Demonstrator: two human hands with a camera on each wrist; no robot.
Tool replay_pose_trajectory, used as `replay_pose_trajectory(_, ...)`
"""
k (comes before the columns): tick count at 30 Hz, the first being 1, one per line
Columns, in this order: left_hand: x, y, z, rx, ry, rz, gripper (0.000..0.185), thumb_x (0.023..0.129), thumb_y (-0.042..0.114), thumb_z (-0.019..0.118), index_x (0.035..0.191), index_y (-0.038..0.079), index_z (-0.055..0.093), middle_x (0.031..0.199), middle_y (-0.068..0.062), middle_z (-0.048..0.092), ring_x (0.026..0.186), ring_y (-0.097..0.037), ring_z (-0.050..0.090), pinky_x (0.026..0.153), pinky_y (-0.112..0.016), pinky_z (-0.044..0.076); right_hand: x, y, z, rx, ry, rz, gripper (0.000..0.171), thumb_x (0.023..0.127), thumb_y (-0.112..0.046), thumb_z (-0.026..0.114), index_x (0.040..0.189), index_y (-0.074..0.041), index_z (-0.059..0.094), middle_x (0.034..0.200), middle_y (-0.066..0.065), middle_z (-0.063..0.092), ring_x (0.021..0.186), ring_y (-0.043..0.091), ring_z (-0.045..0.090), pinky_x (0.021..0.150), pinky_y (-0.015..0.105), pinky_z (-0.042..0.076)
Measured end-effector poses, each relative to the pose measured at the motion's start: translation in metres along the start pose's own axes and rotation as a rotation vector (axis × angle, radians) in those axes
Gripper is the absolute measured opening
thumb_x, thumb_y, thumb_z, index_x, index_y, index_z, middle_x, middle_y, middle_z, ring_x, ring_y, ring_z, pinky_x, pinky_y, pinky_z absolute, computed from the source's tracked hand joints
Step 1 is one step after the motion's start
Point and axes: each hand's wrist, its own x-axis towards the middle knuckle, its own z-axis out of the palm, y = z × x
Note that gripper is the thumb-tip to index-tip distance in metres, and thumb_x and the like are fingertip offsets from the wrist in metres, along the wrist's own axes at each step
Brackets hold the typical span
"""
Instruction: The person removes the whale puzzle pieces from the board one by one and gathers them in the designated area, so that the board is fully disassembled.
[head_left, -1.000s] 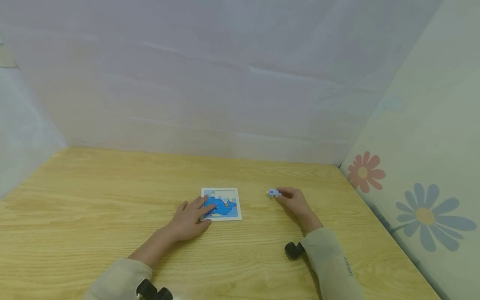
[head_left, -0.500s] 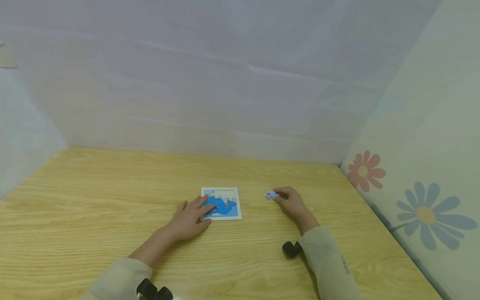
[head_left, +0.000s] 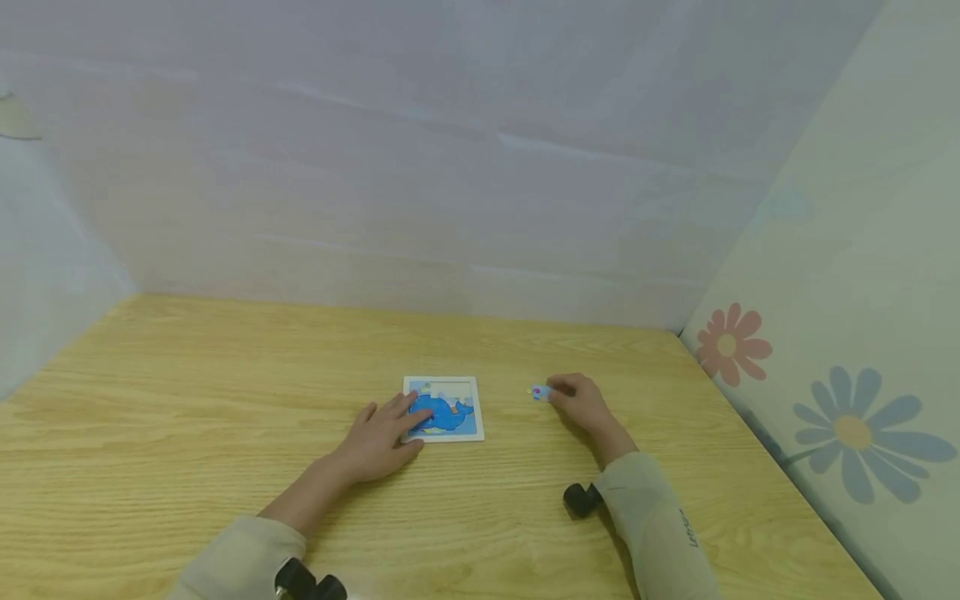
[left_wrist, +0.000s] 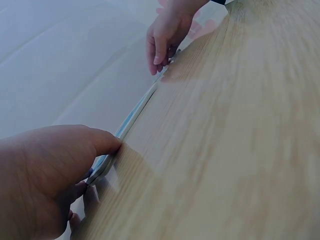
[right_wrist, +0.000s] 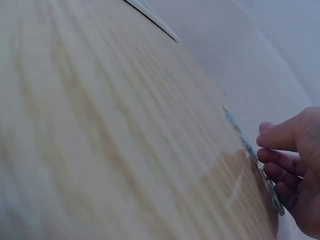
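Left hand (head_left: pixel 378 433): flat, fingers straight, pressing the puzzle board (head_left: pixel 444 407) at mid-table (head_left: pixel 187 417).
Right hand (head_left: pixel 581 400): fingertips pinching a small puzzle piece (head_left: pixel 537 392), just right of the board.
Risk: shallow pinch, likely slip; board sliding if pressure eases.
Board contents: blue whale picture, gap at top.

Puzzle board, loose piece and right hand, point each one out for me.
puzzle board (head_left: pixel 459 413): head view, on the blue whale picture.
loose piece (head_left: pixel 537 392): head view, on its middle, at the fingertips.
right hand (head_left: pixel 581 403): head view, on the back of the hand.
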Motion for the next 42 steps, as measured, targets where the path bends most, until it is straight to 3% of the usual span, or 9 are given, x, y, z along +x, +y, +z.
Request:
replay_pose_trajectory(4,0.000,0.000,0.000,-0.006,0.003,0.000,0.044,0.086,0.025,0.051,0.127,0.008,0.044,0.135,-0.019,0.027,0.124,-0.034,0.020,0.092,-0.058,0.012,0.000,-0.005,-0.003,0.127,-0.048,0.099,0.031,0.086,-0.007,0.051,0.115,0.004,0.049,0.109,0.015,0.049,0.101,0.029,0.045,0.085,0.041,0.038)
replay_pose_trajectory(7,0.000,0.001,0.000,-0.014,0.009,0.001,0.044,0.086,0.024,0.051,0.127,0.008,0.045,0.135,-0.019,0.027,0.124,-0.034,0.021,0.092,-0.058,0.012,0.000,-0.009,-0.007,0.069,-0.086,0.073,0.032,0.087,-0.011,0.050,0.116,0.004,0.049,0.111,0.014,0.050,0.102,0.028,0.046,0.087,0.040,0.037)
replay_pose_trajectory(13,0.000,-0.001,0.001,-0.023,0.029,-0.001,0.043,0.085,0.024,0.054,0.125,0.009,0.047,0.134,-0.018,0.029,0.123,-0.034,0.023,0.092,-0.058,0.013,0.004,-0.017,-0.013,-0.160,-0.108,-0.100,0.033,0.087,-0.016,0.052,0.111,0.006,0.053,0.105,0.016,0.056,0.094,0.028,0.051,0.079,0.039,0.041)
replay_pose_trajectory(22,0.000,-0.002,0.002,-0.022,0.048,-0.001,0.043,0.084,0.025,0.055,0.123,0.010,0.049,0.134,-0.019,0.029,0.122,-0.034,0.024,0.091,-0.058,0.014,0.004,-0.038,-0.013,-0.155,-0.107,-0.085,0.037,0.086,-0.022,0.054,0.114,0.003,0.053,0.106,0.011,0.055,0.094,0.024,0.050,0.077,0.039,0.042)
replay_pose_trajectory(29,0.000,-0.001,0.001,-0.037,0.055,-0.010,0.043,0.083,0.026,0.056,0.123,0.010,0.050,0.134,-0.021,0.028,0.122,-0.035,0.023,0.092,-0.058,0.014,0.007,-0.061,0.009,-0.100,-0.113,-0.103,0.038,0.085,-0.023,0.055,0.114,0.001,0.054,0.105,0.008,0.055,0.094,0.022,0.049,0.076,0.037,0.042)
replay_pose_trajectory(42,-0.001,-0.001,-0.001,-0.022,0.041,-0.052,0.044,0.083,0.027,0.055,0.124,0.011,0.049,0.134,-0.026,0.024,0.121,-0.042,0.020,0.092,-0.058,0.015,0.018,-0.094,0.067,-0.040,-0.209,-0.246,0.035,0.086,-0.020,0.054,0.113,0.002,0.054,0.105,0.009,0.056,0.091,0.021,0.052,0.075,0.032,0.044)
